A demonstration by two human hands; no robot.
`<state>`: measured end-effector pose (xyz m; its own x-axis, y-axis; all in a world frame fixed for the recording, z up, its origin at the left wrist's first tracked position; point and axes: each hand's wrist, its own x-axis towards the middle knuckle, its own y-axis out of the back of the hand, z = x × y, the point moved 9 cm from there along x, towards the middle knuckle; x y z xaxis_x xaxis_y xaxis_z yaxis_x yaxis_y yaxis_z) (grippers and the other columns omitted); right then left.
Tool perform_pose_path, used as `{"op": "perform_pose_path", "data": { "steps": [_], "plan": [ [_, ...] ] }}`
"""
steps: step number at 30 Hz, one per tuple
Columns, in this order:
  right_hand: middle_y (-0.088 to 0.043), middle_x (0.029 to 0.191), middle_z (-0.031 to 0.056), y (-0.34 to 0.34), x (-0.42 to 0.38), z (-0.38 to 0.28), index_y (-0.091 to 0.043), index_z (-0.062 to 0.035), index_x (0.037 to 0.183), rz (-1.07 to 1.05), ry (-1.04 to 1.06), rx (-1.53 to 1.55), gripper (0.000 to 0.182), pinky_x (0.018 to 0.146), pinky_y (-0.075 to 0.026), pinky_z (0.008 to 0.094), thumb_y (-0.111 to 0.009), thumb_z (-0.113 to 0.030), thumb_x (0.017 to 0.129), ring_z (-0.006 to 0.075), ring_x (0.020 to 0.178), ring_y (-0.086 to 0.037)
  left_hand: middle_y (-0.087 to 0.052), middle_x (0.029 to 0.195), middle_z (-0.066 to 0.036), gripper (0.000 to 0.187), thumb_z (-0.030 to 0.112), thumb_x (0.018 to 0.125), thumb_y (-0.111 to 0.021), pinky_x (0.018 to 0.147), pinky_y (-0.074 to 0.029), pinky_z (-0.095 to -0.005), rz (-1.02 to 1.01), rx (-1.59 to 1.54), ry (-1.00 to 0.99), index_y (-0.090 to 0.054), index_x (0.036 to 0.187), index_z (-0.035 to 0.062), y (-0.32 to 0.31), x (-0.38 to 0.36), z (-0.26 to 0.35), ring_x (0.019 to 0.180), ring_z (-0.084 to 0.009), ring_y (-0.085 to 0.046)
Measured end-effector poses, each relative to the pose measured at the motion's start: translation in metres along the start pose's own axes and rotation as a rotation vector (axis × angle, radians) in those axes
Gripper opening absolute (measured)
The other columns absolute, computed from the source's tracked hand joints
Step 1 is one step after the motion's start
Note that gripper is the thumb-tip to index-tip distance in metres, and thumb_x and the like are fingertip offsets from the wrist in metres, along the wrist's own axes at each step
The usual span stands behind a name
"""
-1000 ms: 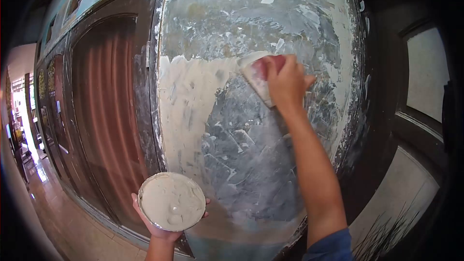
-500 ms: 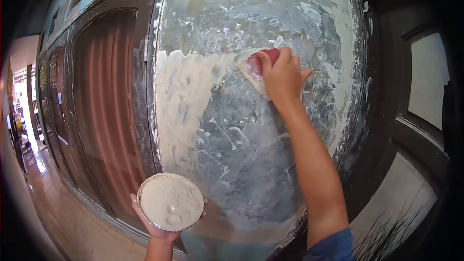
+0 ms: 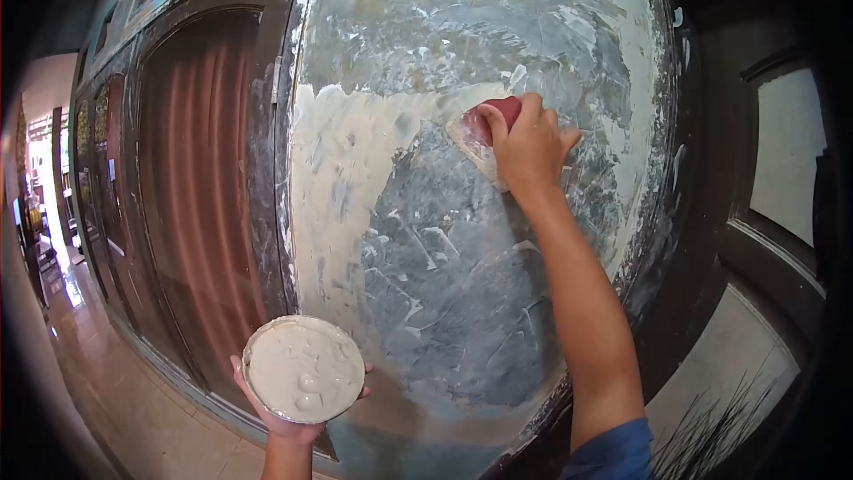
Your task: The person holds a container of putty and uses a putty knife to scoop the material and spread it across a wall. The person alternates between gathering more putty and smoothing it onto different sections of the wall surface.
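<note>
My right hand [image 3: 533, 147] grips the red handle of a putty knife [image 3: 480, 138], its wide blade smeared with putty and pressed against the wall [image 3: 453, 293]. Cream putty [image 3: 333, 169] covers the wall's left side and a band running across toward the blade. Below and right of it the surface is bare, patchy grey. Low at the left, my left hand [image 3: 283, 422] holds up a round bowl [image 3: 302, 418] from underneath, fingers around its sides. Thick cream putty [image 3: 302, 364] fills the bowl nearly to the rim, with lumps on top.
A dark-framed window or door with a reddish curtain [image 3: 200, 169] borders the wall on the left. At the right stands a dark wooden door [image 3: 711, 204] with pale panels. Dark bristly strands [image 3: 715, 431] show at lower right. A tiled floor [image 3: 133, 382] runs along the left.
The putty knife in my right hand has moved slightly right, and the putty band reaches farther right. The bowl in my left hand sits a little farther left in view.
</note>
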<state>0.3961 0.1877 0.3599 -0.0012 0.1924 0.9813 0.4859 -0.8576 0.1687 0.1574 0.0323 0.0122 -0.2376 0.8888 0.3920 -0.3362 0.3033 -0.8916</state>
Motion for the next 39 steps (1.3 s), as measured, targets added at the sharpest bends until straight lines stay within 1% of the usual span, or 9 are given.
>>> {"op": "perform_pose_path", "data": {
  "steps": [9,13,15,19,24,31,34,36,39],
  "plan": [
    [-0.073,0.115,0.0208,0.048,0.033,0.110,-0.059,-0.0036,0.126,0.202,-0.354,-0.021,0.069,0.107,-0.031,0.0595,-0.055,-0.068,0.099,0.0413,0.113,-0.067,-0.044,0.154,-0.026,0.110,0.097,0.080,-0.038,0.081,-0.052,-0.0831,-0.032,0.015,0.043,-0.037,0.159,0.0210,-0.008,0.004,0.010,0.120,-0.0735,-0.050],
    [-0.072,0.113,0.0260,0.049,0.016,0.088,-0.058,-0.0007,0.121,0.185,-0.226,0.259,0.066,0.104,-0.040,0.0571,-0.058,-0.063,0.100,0.0468,0.109,-0.067,-0.046,0.154,-0.025,0.110,0.098,0.080,-0.036,0.080,-0.053,-0.0823,-0.086,0.071,0.080,-0.039,0.158,0.0209,-0.015,0.015,0.007,0.120,-0.0735,-0.050],
    [-0.072,0.108,0.0250,0.035,-0.001,0.059,-0.062,0.0020,0.115,0.017,-0.126,0.468,0.048,0.086,-0.054,0.0438,-0.061,-0.044,0.103,0.0375,0.098,-0.071,-0.046,0.154,-0.025,0.110,0.098,0.080,-0.036,0.082,-0.052,-0.0830,-0.140,0.128,0.109,-0.039,0.158,0.0206,-0.021,0.023,0.004,0.121,-0.0738,-0.049],
    [-0.075,0.093,0.0159,0.000,-0.089,-0.030,-0.066,0.0034,0.104,-0.594,-0.109,0.635,0.036,0.077,-0.055,0.0371,-0.063,-0.033,0.104,0.0223,0.085,-0.070,-0.042,0.158,-0.026,0.112,0.096,0.081,-0.039,0.089,-0.046,-0.0867,-0.291,0.113,0.218,-0.035,0.161,0.0176,-0.029,0.034,-0.011,0.128,-0.0754,-0.041],
    [-0.072,0.090,0.0246,-0.032,-0.189,-0.071,-0.064,0.0050,0.101,-1.037,-0.070,0.535,0.056,0.076,-0.055,0.0430,-0.068,-0.051,0.099,0.0318,0.085,-0.071,-0.033,0.163,-0.030,0.115,0.095,0.081,-0.045,0.092,-0.043,-0.0880,-0.318,-0.237,0.443,-0.029,0.164,0.0163,-0.036,0.020,-0.036,0.131,-0.0769,-0.037],
    [-0.072,0.100,0.0299,-0.014,-0.193,-0.036,-0.058,0.0037,0.110,-0.930,-0.026,0.036,0.059,0.080,-0.054,0.0535,-0.069,-0.052,0.096,0.0473,0.095,-0.070,-0.031,0.163,-0.031,0.114,0.094,0.081,-0.048,0.092,-0.036,-0.0933,-0.342,-0.426,0.555,-0.028,0.164,0.0197,-0.025,-0.003,-0.031,0.131,-0.0807,-0.030],
    [-0.071,0.098,0.0273,0.013,-0.174,-0.031,-0.056,0.0002,0.108,-0.726,-0.003,0.169,0.050,0.080,-0.053,0.0544,-0.068,-0.047,0.099,0.0473,0.093,-0.070,-0.032,0.162,-0.031,0.115,0.095,0.081,-0.045,0.090,-0.039,-0.0915,-0.297,-0.292,0.527,-0.028,0.164,0.0191,-0.019,-0.004,-0.024,0.130,-0.0795,-0.033],
    [-0.069,0.095,0.0175,0.042,-0.170,-0.050,-0.059,-0.0056,0.104,-0.602,0.106,0.216,0.034,0.079,-0.050,0.0522,-0.066,-0.038,0.101,0.0399,0.092,-0.067,-0.034,0.162,-0.031,0.115,0.096,0.081,-0.042,0.089,-0.042,-0.0903,-0.318,-0.101,0.480,-0.029,0.164,0.0181,-0.019,-0.002,-0.022,0.130,-0.0782,-0.035],
    [-0.059,0.092,0.0027,0.089,-0.188,-0.123,-0.061,-0.0126,0.097,-0.466,0.730,0.106,0.015,0.079,-0.037,0.0407,-0.063,-0.027,0.097,0.0246,0.091,-0.053,-0.036,0.161,-0.030,0.116,0.097,0.081,-0.037,0.087,-0.046,-0.0881,-0.324,0.115,0.405,-0.030,0.163,0.0160,-0.018,0.005,-0.019,0.129,-0.0757,-0.040]
  ]
}}
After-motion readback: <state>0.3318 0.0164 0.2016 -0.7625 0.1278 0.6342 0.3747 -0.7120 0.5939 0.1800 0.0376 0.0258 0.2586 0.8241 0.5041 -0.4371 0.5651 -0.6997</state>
